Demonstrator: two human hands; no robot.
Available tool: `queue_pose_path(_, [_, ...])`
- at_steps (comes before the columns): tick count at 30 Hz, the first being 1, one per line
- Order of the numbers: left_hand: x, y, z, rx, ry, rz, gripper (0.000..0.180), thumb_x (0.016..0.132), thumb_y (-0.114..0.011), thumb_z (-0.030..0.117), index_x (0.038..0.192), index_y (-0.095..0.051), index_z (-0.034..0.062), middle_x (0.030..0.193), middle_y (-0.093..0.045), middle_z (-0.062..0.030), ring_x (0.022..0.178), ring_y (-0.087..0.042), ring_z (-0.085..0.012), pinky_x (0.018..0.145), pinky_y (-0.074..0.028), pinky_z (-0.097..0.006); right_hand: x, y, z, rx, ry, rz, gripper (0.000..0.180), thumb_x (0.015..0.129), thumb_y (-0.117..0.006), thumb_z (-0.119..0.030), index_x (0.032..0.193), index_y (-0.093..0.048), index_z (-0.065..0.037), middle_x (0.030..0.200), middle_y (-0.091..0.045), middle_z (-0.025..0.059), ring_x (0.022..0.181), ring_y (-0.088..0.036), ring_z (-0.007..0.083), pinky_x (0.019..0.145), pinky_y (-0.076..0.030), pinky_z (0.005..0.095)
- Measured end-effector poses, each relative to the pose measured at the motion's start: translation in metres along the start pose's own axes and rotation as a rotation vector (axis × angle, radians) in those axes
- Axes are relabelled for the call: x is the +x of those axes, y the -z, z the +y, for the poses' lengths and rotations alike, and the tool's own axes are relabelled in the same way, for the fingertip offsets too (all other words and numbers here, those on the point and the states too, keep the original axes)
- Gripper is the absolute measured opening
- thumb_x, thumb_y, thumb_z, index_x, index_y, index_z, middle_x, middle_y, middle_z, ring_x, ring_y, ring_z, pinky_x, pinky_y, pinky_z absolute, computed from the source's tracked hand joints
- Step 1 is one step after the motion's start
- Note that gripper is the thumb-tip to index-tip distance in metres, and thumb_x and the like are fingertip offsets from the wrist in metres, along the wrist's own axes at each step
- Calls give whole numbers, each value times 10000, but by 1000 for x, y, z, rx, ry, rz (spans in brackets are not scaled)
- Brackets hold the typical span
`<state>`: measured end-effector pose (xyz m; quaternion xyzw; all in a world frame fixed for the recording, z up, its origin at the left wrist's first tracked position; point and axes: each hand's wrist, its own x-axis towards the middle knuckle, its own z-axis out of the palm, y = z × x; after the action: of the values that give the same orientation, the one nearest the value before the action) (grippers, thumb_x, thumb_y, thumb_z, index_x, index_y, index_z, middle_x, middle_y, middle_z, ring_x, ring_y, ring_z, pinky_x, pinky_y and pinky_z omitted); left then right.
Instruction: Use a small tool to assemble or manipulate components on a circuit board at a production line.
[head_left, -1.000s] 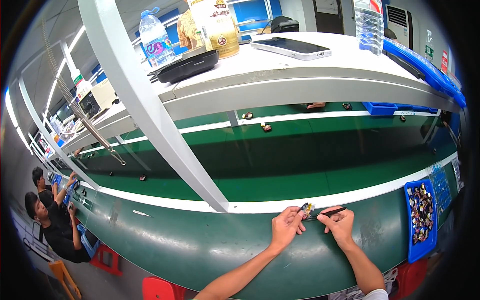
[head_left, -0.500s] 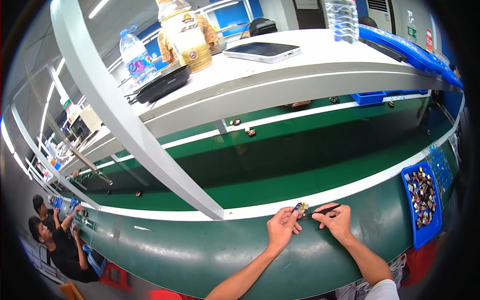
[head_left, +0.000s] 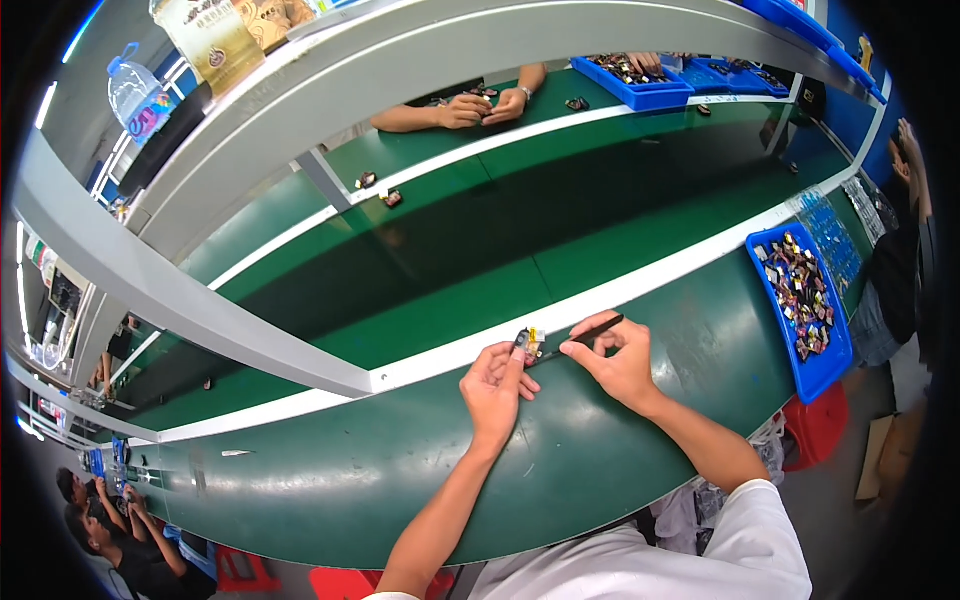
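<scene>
My left hand (head_left: 490,398) pinches a small electronic part (head_left: 534,344) between thumb and fingers, above the green bench near its far white edge. The part is dark with a yellow piece; finer detail is too small to make out. Black tweezers (head_left: 600,328) are gripped in my right hand (head_left: 622,368), closed around them just right of the part. Their thin tips point left toward the part; whether they touch it I cannot tell.
On the right, a blue tray (head_left: 828,374) holds many small wired parts. A grey post (head_left: 250,335) slants down left of my hands. Beyond the green belt (head_left: 560,230), a co-worker's hands (head_left: 485,108) work near other blue trays (head_left: 655,96). A thin white object (head_left: 237,453) lies left.
The view has tipped downward and turned, so my hands appear further left and higher. A co-worker's hands across the belt now show. Both my hands keep their holds.
</scene>
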<state>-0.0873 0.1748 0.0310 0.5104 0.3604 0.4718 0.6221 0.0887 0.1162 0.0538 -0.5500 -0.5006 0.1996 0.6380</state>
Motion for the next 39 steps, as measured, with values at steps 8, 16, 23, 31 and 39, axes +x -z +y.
queue_pose_path(8, [-7, -2, 5, 12, 47, -3, 204, 998, -646, 85, 1102, -620, -89, 881, -727, -135, 572, -658, -142, 467, -485, -237, -9, 0, 0, -31, 36, -25, 142, 788, -835, 0, 856, -712, 17, 796, -724, 31, 477, -492, 4, 458, -362, 195])
queue_pose_path(16, [-7, -2, 6, 27, 43, -14, 227, 996, -654, 101, 1099, -618, -98, 873, -719, -146, 571, -665, -164, 466, -488, -248, -9, -1, -1, -194, 166, -53, 175, 767, -857, -20, 858, -711, 9, 813, -751, 57, 482, -536, 29, 469, -392, 200])
queue_pose_path(23, [-7, -3, 4, 50, 47, -34, 220, 993, -648, 75, 1122, -624, -103, 897, -724, -157, 609, -689, -175, 485, -517, -255, -8, -1, -2, -242, 160, -82, 178, 767, -862, -27, 851, -710, 9, 769, -731, 39, 473, -522, 23, 466, -384, 195])
queue_pose_path(31, [-8, -5, 0, 130, -74, -69, 199, 998, -621, 22, 1147, -620, -109, 916, -723, -160, 693, -726, -185, 526, -559, -258, 2, 6, -18, 171, -452, -128, 153, 832, -818, -15, 889, -679, 15, 742, -709, 44, 538, -504, -9, 452, -333, 189])
queue_pose_path(39, [-9, -3, -2, 167, -102, -66, 203, 993, -626, 18, 1149, -621, -111, 904, -720, -155, 687, -722, -179, 528, -560, -256, 3, 2, -21, 182, -487, -100, 122, 832, -790, 32, 887, -681, 31, 815, -734, 101, 730, -688, 96, 620, -505, 202])
